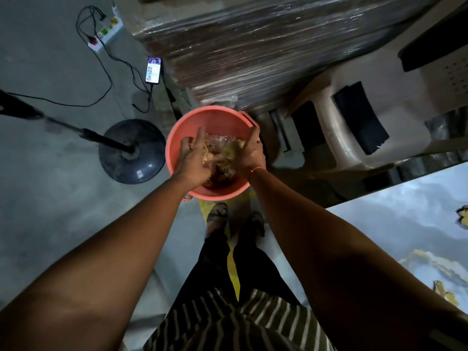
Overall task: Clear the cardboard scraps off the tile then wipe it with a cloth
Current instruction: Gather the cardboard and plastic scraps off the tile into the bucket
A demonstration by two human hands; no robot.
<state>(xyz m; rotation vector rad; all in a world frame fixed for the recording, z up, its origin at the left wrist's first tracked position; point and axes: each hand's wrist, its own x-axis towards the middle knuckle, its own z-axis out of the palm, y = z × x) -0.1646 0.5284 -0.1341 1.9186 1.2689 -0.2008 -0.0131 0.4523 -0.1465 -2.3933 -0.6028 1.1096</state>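
Both my hands are over an orange-pink bucket (177, 138) on the floor. My left hand (193, 158) and my right hand (250, 154) face each other with fingers spread and straight, and a loose clump of tan cardboard scraps (222, 154) sits between the palms above the bucket's contents. The glossy tile (405, 224), blue-white with gold veining, lies at the lower right, with dark gold patches near its right edge. No cloth is visible.
A fan stand's round black base (131, 150) and pole stand left of the bucket. A lit phone (153, 70), cables and a power strip (106, 31) lie on the floor behind. A plastic-wrapped stack (253, 51) and beige plastic chairs (354, 127) crowd the back right.
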